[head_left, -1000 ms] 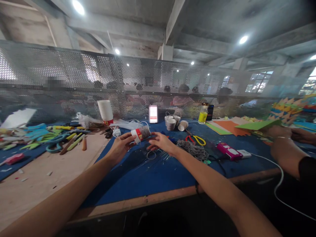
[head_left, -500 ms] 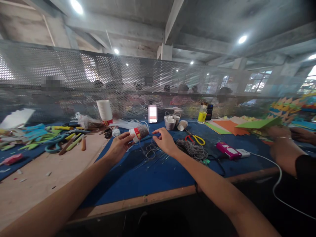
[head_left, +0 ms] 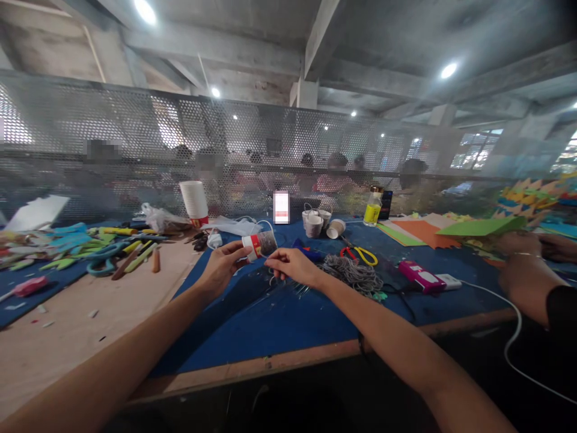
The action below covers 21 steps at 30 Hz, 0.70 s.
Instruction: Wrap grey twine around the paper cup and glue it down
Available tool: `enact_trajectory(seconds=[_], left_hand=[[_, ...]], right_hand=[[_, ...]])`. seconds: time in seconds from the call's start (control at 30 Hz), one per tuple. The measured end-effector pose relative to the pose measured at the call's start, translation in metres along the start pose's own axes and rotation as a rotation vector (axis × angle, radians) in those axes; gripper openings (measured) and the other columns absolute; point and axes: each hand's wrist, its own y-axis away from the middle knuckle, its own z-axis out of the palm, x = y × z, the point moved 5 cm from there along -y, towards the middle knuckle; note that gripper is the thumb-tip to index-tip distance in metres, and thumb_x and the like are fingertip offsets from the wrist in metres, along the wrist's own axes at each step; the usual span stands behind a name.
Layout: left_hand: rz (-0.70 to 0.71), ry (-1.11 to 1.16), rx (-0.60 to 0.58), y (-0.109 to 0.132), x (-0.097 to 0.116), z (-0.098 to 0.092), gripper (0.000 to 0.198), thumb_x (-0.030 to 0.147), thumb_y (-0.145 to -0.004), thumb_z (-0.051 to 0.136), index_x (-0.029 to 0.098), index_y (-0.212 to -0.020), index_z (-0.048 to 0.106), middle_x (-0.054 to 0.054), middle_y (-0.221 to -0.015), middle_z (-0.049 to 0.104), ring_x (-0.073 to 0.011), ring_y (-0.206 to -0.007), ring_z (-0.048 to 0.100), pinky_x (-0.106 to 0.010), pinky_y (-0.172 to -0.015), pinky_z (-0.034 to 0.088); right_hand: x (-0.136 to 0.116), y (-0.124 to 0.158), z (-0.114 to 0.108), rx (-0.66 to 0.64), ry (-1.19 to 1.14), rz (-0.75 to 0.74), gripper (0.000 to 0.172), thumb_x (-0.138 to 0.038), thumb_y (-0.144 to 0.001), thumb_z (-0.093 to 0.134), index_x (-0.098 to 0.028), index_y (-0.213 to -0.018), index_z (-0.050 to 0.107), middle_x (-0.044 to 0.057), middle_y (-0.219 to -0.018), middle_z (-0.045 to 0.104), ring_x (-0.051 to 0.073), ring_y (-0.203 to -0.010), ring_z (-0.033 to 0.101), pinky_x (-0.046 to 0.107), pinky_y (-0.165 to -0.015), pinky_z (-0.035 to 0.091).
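Observation:
My left hand grips a paper cup by its base. The cup lies tilted on its side in the air; grey cord is wound round its part toward the right. Close beside it, my right hand is pinched, apparently on a strand of the grey cord, though the fingers hide most of it. A tangled bundle of grey cord lies on the blue mat to the right. Behind it are scissors with yellow and red handles.
Cord-wrapped cups stand at the back, with another cup on its side. A paper cup stack is at left, near tools. A yellow-labelled bottle, a magenta box and a co-worker's hand are at right.
My right hand has moved left and slightly down, close to the cup, and its fingers have drawn together. The loose cord below has shifted. My left hand still holds the cup.

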Motion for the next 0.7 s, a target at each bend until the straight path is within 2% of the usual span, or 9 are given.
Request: enact_trajectory(seconds=[0.13,0.27,0.37,0.53,0.7], left_hand=[[-0.004,-0.080,-0.003,0.004,0.003,0.004,0.037,0.038,-0.066,0.094,0.016,-0.093,0.083,-0.009,-0.094,0.081,-0.0193,-0.080,0.072,-0.029,-0.077,0.055],[-0.030,-0.119,-0.076,0.009,0.004,0.013,0.034,0.038,-0.068,0.093,0.015,-0.092,0.084,-0.008,-0.090,0.082,-0.0204,-0.080,0.072,-0.031,-0.079,0.055],[-0.036,-0.165,-0.127,0.010,0.002,0.016,0.032,0.038,-0.071,0.091,0.016,-0.094,0.084,-0.009,-0.091,0.082,-0.0205,-0.079,0.072,-0.032,-0.080,0.055],[-0.028,-0.232,-0.205,0.010,-0.004,0.016,0.030,0.038,-0.076,0.087,0.017,-0.097,0.084,-0.010,-0.093,0.082,-0.0212,-0.079,0.073,-0.033,-0.081,0.055],[-0.030,-0.266,-0.269,0.011,-0.007,0.018,0.027,0.039,-0.077,0.086,0.018,-0.095,0.084,-0.008,-0.092,0.081,-0.0214,-0.080,0.073,-0.034,-0.081,0.055]], right_hand=[[-0.010,0.002,-0.016,0.233,0.297,-0.190,0.022,-0.041,-0.098,0.066,-0.019,-0.097,0.072,-0.001,-0.074,0.067,0.014,-0.070,0.063,0.025,-0.067,0.047],[-0.024,0.009,-0.019,0.357,0.496,-0.383,0.018,-0.037,-0.100,0.065,-0.022,-0.096,0.074,0.003,-0.089,0.072,0.016,-0.082,0.065,0.027,-0.078,0.047],[-0.028,0.012,-0.020,0.395,0.547,-0.451,0.018,-0.036,-0.101,0.064,-0.022,-0.097,0.075,0.003,-0.092,0.070,0.016,-0.083,0.064,0.027,-0.079,0.048],[-0.031,0.013,-0.020,0.385,0.541,-0.498,0.016,-0.034,-0.101,0.065,-0.023,-0.098,0.075,0.003,-0.091,0.066,0.015,-0.082,0.062,0.027,-0.078,0.049],[-0.032,0.012,-0.020,0.398,0.516,-0.498,0.010,-0.028,-0.099,0.068,-0.022,-0.095,0.074,0.002,-0.089,0.065,0.014,-0.078,0.061,0.026,-0.076,0.049]])
